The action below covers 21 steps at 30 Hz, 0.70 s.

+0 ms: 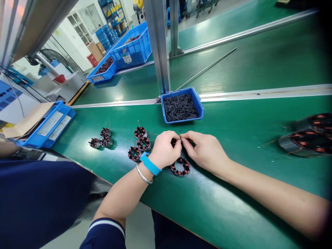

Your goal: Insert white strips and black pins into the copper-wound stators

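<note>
Green bench (238, 124), both hands close in front of me. My left hand (166, 148) and right hand (209, 150) meet almost tip to tip, thumb and forefinger of each drawn together in a pinch. What sits between them is dark and too small to make out; cannot tell whether both hands grip the same piece. A copper-wound ring (186, 166) lies flat on the bench just below the fingertips, on my side, its hole facing up. Beyond the hands, a blue bin (183, 121) full of slim black pieces (181, 106). To the left, a near cluster of wound rings (143, 143) just past my wrist, thin wire ends sticking out; another cluster (106, 141) farther off. Notes on handling, my judgement only: work by fingertip, light pressure, since fine parts likely bend or slip if squeezed. Better to steady with one hand and make the small movements with the other. Forearms low for less shake. Mind the left cuff side: a careless elbow or wristband (150, 164) could snag those wire ends.
</note>
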### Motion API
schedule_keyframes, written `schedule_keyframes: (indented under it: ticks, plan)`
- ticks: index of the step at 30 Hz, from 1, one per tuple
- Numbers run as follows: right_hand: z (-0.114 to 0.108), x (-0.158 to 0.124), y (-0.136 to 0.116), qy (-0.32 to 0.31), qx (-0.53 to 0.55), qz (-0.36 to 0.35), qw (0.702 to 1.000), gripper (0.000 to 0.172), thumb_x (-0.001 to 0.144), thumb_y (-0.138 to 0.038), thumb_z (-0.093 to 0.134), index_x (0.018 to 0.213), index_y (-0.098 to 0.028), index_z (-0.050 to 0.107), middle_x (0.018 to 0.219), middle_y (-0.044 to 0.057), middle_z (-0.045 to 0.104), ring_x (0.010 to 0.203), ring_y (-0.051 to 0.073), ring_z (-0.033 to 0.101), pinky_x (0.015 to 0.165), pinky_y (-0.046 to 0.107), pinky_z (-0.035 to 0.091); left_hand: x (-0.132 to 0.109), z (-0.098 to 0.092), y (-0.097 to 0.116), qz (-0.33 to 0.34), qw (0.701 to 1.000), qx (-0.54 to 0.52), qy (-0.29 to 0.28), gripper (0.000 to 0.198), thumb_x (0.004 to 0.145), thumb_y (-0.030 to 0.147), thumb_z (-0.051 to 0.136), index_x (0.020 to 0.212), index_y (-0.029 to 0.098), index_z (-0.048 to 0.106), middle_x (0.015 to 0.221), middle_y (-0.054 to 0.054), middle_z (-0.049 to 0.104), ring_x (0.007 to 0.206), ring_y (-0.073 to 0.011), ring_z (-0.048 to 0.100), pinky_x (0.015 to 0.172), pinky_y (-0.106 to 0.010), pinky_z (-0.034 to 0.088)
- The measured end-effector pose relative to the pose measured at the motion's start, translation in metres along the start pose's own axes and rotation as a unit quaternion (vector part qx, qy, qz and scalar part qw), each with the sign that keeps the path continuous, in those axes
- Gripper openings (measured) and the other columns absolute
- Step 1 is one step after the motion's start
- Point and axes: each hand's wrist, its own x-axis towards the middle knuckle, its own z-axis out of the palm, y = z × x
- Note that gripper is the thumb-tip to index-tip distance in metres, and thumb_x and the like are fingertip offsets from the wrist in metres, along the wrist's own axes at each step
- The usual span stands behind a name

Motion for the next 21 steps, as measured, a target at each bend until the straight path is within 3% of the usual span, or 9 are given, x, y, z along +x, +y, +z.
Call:
schedule_keyframes:
  ticks: [4, 7, 9, 13, 16, 21]
  plan:
    - [-0.002, -0.009, -0.011, -0.008, 0.155, 0.018, 0.988, 0.031, 0.087, -0.020, 0.043, 0.098, -0.021, 0.072, 0.095, 0.007, 0.076, 0.083, 0.023, 0.071, 0.074, 0.035, 0.056, -0.001, 0.002, 0.002, -0.009, 1.000, 0.000, 0.017, 0.011, 0.077, 0.011, 0.055, 0.071, 0.019, 0.055, 0.077, -0.004, 0.067, 0.075, -0.0183, 0.062, 0.076, -0.034, 0.052]
    - [-0.006, -0.010, -0.013, -0.013, 0.238, 0.017, 0.971, 0.034, 0.085, -0.021, 0.043, 0.106, -0.019, 0.071, 0.109, 0.008, 0.073, 0.103, 0.025, 0.068, 0.089, 0.037, 0.054, -0.002, 0.002, 0.002, -0.002, 1.000, 0.017, 0.024, 0.012, 0.077, 0.010, 0.054, 0.070, 0.019, 0.055, 0.077, -0.005, 0.066, 0.077, -0.0192, 0.061, 0.077, -0.034, 0.052]
    - [-0.010, -0.006, -0.008, -0.041, 0.276, 0.026, 0.960, 0.033, 0.085, -0.025, 0.045, 0.104, -0.019, 0.071, 0.108, 0.008, 0.073, 0.106, 0.025, 0.067, 0.094, 0.039, 0.052, -0.002, 0.001, 0.001, 0.008, 1.000, 0.021, 0.021, 0.012, 0.077, 0.010, 0.054, 0.070, 0.020, 0.054, 0.077, -0.004, 0.066, 0.077, -0.0193, 0.061, 0.077, -0.034, 0.051]
    - [-0.021, 0.006, 0.013, -0.094, 0.314, 0.042, 0.944, 0.027, 0.082, -0.036, 0.054, 0.089, -0.019, 0.074, 0.095, 0.008, 0.075, 0.091, 0.025, 0.070, 0.085, 0.039, 0.055, -0.003, -0.003, -0.002, 0.037, 0.999, -0.006, -0.012, 0.010, 0.077, 0.012, 0.055, 0.071, 0.020, 0.054, 0.077, -0.003, 0.066, 0.077, -0.0183, 0.061, 0.077, -0.033, 0.051]
    - [-0.024, 0.009, 0.022, -0.098, 0.313, 0.045, 0.944, 0.026, 0.081, -0.040, 0.058, 0.083, -0.019, 0.073, 0.086, 0.008, 0.074, 0.078, 0.022, 0.069, 0.075, 0.036, 0.056, -0.002, -0.004, -0.004, 0.063, 0.997, -0.033, -0.016, 0.010, 0.077, 0.011, 0.053, 0.071, 0.020, 0.053, 0.077, -0.005, 0.063, 0.079, -0.0184, 0.061, 0.078, -0.033, 0.051]
    - [-0.022, 0.009, 0.023, -0.113, 0.314, 0.011, 0.943, 0.024, 0.083, -0.040, 0.060, 0.083, -0.020, 0.072, 0.085, 0.007, 0.073, 0.077, 0.019, 0.068, 0.076, 0.033, 0.054, -0.003, -0.006, -0.004, 0.067, 0.995, -0.070, -0.016, 0.015, 0.071, 0.009, 0.054, 0.076, 0.021, 0.047, 0.082, -0.004, 0.058, 0.087, -0.0190, 0.059, 0.082, -0.034, 0.049]
